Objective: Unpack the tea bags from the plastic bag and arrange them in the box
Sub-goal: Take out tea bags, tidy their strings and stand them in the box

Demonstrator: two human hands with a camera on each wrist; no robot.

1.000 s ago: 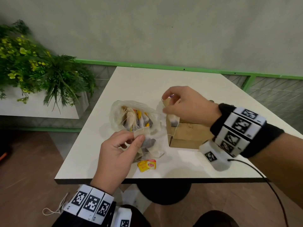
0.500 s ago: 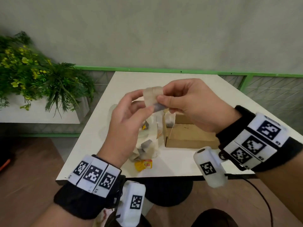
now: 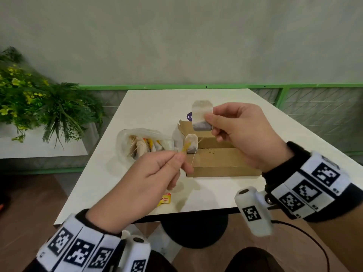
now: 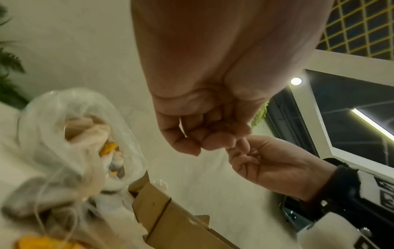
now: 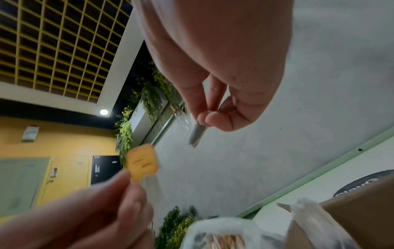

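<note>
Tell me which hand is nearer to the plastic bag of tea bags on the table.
Left. The left hand hovers just in front of the plastic bag, pinching a yellow tag. The right hand holds a tea bag up over the cardboard box, farther away.

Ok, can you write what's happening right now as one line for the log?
right hand: pinches tea bag above box | left hand: pinches yellow tag | plastic bag: more tea bags inside

Head view looks down; wrist views look up, close; all share plastic bag (image 3: 144,143).
</note>
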